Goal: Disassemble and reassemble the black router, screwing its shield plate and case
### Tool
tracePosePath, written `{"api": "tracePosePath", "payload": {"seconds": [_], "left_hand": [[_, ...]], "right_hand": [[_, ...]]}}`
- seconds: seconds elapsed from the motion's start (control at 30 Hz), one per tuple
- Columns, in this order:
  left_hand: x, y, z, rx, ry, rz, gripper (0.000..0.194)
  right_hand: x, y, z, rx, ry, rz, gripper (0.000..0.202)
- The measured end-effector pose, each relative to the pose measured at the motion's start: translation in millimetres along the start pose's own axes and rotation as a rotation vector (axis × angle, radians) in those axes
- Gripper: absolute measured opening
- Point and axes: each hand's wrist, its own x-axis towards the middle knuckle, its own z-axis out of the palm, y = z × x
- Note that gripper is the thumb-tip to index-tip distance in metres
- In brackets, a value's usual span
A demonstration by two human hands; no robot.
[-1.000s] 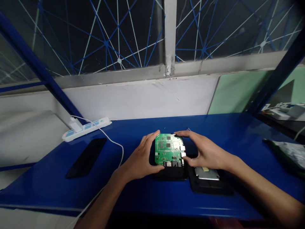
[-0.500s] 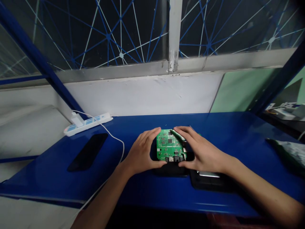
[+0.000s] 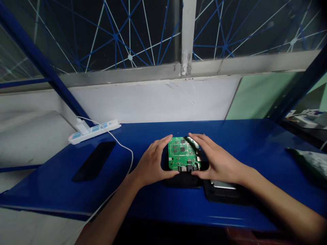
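Between my two hands is a green circuit board [image 3: 182, 154], with chips on its face and connectors along its near and right edges. My left hand [image 3: 152, 161] grips its left side, fingertips at the far corner and thumb at the near edge. On the opposite side, my right hand [image 3: 217, 158] holds the board with its thumb by the near connectors and fingers at the far right corner. Below the board lies a black casing [image 3: 182, 180]; whether they touch is hidden. A second black part [image 3: 224, 195] with a silvery metal plate sits partly under my right wrist.
A dark phone-like slab [image 3: 94, 161] lies on the blue table [image 3: 153, 207] to the left. Behind it is a white power strip [image 3: 95, 130] with a plugged-in adapter and a white cable [image 3: 129, 150] running past my left arm. A packet [image 3: 310, 163] rests at far right.
My right fingers have shifted slightly at the board's far right corner, showing more of the strip there. Both hands keep hold of the board, which stays nearly in place.
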Motion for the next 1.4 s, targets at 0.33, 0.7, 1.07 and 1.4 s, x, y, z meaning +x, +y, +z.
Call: {"api": "tracePosePath", "payload": {"seconds": [0.33,0.7,1.07,1.4], "left_hand": [[6.0,8.5,-3.4,0.072,-0.029,-0.007,0.118],[29.1,26.6,10.8,0.143,-0.046,0.111,0.109],[20.9,23.2,12.9,-0.56,0.002,0.042,0.122],[23.2,14.8,20.3,-0.656,0.243,0.015,0.119]], "right_hand": [[1.0,2.2,2.1,-0.043,0.033,0.006,0.107],[-0.3,3.4,7.7,-0.077,0.075,-0.067,0.108],[0.0,-6.4,7.7,0.139,0.007,-0.028,0.133],[-0.8,4.4,16.1,0.111,0.196,0.114,0.126]]}}
